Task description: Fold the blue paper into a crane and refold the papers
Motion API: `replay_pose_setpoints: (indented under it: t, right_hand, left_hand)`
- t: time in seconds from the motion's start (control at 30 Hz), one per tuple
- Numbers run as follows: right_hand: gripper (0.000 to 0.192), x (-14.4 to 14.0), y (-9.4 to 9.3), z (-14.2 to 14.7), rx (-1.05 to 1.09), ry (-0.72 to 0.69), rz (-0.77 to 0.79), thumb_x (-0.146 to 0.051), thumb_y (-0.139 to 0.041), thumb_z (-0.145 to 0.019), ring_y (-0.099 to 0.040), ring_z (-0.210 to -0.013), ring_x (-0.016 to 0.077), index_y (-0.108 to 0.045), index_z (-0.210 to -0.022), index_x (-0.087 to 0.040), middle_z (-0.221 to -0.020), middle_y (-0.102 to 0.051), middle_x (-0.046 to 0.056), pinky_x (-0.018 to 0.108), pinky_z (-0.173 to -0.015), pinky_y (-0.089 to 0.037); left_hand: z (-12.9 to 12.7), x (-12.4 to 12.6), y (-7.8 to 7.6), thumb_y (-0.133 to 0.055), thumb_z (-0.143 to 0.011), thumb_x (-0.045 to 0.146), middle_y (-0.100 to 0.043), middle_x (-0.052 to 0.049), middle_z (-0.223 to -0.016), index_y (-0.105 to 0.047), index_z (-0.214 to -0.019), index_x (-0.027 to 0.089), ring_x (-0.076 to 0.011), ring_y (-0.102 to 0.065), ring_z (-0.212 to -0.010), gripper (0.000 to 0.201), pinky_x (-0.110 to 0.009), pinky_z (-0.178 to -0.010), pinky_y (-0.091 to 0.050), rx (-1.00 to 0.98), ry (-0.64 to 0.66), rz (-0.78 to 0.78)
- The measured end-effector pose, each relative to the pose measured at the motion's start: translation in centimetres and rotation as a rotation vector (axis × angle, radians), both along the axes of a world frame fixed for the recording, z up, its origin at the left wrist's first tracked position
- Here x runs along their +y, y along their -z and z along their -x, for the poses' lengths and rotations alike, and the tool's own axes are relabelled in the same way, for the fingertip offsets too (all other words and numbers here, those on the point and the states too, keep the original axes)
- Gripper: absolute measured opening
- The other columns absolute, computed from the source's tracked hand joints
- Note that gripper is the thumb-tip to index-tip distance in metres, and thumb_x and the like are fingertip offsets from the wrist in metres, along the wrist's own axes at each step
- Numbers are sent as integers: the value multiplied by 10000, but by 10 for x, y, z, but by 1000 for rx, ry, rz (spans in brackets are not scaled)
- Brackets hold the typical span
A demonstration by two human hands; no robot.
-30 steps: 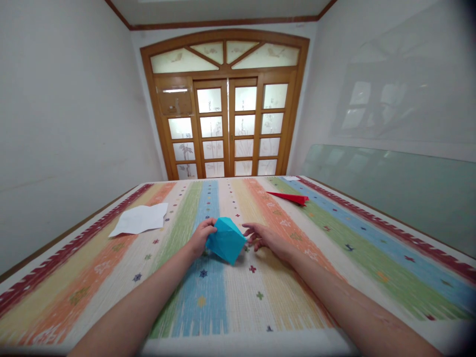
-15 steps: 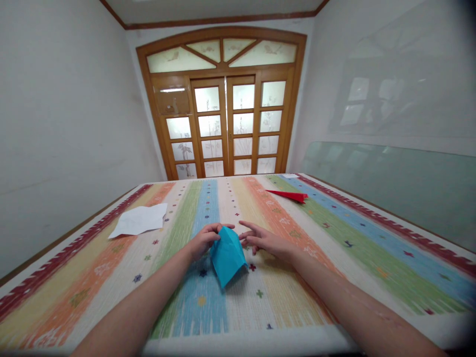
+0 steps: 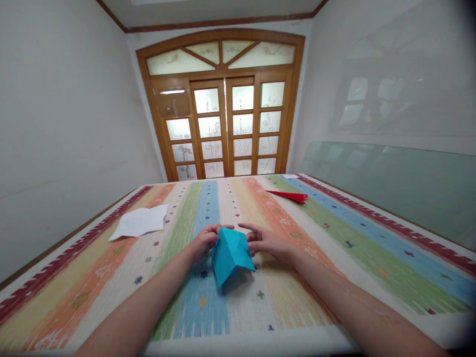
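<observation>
A folded sheet of bright blue paper is held just above the table, a crease running down its middle and its lower edges spread apart. My left hand pinches its upper left edge, the thumb on the near side. At the paper's right edge is my right hand, index finger stretched out past the top and the other fingers bent against the edge. The paper hides some of the fingertips of both hands.
The striped tablecloth covers the table. A creased white sheet lies on the left. A folded red paper dart rests at the back right, with a small white paper beyond it. Walls stand at both sides.
The blue paper has opened wider, its right part swinging to the right. My right hand's fingers have closed in on its right edge. My left hand keeps its hold.
</observation>
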State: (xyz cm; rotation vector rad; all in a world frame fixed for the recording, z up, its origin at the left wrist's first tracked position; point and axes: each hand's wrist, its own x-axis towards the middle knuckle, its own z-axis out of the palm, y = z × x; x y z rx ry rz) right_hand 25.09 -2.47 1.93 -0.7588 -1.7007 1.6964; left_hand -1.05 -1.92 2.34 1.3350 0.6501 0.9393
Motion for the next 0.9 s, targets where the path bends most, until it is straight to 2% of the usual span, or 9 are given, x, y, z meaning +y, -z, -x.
replay_pose_setpoints:
  t: [0.1, 0.17, 0.27, 0.4, 0.47, 0.57, 0.7, 0.8, 0.9]
  right_hand:
    - [763, 0, 0, -1, 8, 99, -5, -272, -772, -730, -585, -730, 137, -436, -1415, -251, -886, -607, 8, 259, -635, -486]
    - [728, 2, 1, -2, -4, 175, -10, -264, -768, -725, -585, -742, 142, -470, -1388, -258, -919, -618, 20, 256, -624, -478]
    - [733, 7, 4, -5, -17, 254, -20, -256, -758, -721, -585, -732, 144, -463, -1392, -273, -937, -623, 24, 252, -592, -465]
    - [747, 14, 11, -9, -26, 331, -89, -235, -727, -734, -591, -769, 153, -429, -1418, -277, -937, -627, 20, 254, -619, -466]
    - [733, 17, 13, -11, -84, 375, -149, -236, -700, -750, -585, -757, 155, -421, -1428, -266, -877, -619, 9, 256, -617, -458]
    - [621, 20, 14, -12, -263, 439, -317, -220, -669, -757, -583, -770, 169, -517, -1359, -238, -863, -627, 15, 275, -642, -458]
    - [423, 18, 10, -11, -434, 410, -531, -179, -618, -774, -608, -850, 196, -640, -1195, -219, -988, -684, 47, 312, -722, -481]
    - [268, 15, 9, -9, -474, 372, -620, -171, -571, -801, -616, -824, 193, -694, -1038, -201, -943, -702, 47, 299, -697, -477]
    - [253, 14, 10, -9, -489, 358, -700, -157, -571, -805, -621, -825, 184, -710, -1013, -197, -973, -705, 53, 290, -710, -475]
  left_hand:
    - [1, 4, 1, -570, -626, 210, -530, 4, -657, -478, -682, 182, -126, -472, -608, 111, -229, -562, -334, 160, -77, -52]
    - [3, 8, 1, -564, -662, 216, -491, 25, -641, -511, -717, 178, -115, -443, -596, 86, -223, -561, -326, 263, -128, -112]
    - [8, 15, 4, -550, -722, 225, -536, 10, -715, -577, -823, 168, -125, -478, -653, 119, -227, -594, -354, 395, -168, -224]
    - [15, 23, 10, -547, -770, 226, -543, 15, -708, -636, -1005, 176, -134, -497, -647, 256, -235, -591, -364, 628, -241, -382]
    - [19, 25, 12, -545, -783, 217, -580, 4, -751, -650, -1046, 187, -146, -534, -687, 286, -243, -623, -392, 736, -276, -463]
    - [23, 23, 12, -540, -805, 210, -639, -15, -824, -652, -1089, 206, -166, -586, -757, 305, -264, -683, -426, 866, -296, -577]
    - [24, 18, 12, -553, -825, 211, -680, -40, -946, -638, -1138, 226, -196, -620, -850, 325, -305, -771, -460, 979, -310, -723]
    - [22, 16, 13, -566, -821, 186, -674, -63, -1073, -644, -1134, 212, -221, -609, -991, 323, -339, -887, -460, 996, -298, -834]
    - [18, 15, 14, -565, -813, 143, -650, -63, -1156, -664, -1118, 216, -224, -578, -1086, 329, -352, -970, -437, 1000, -216, -922]
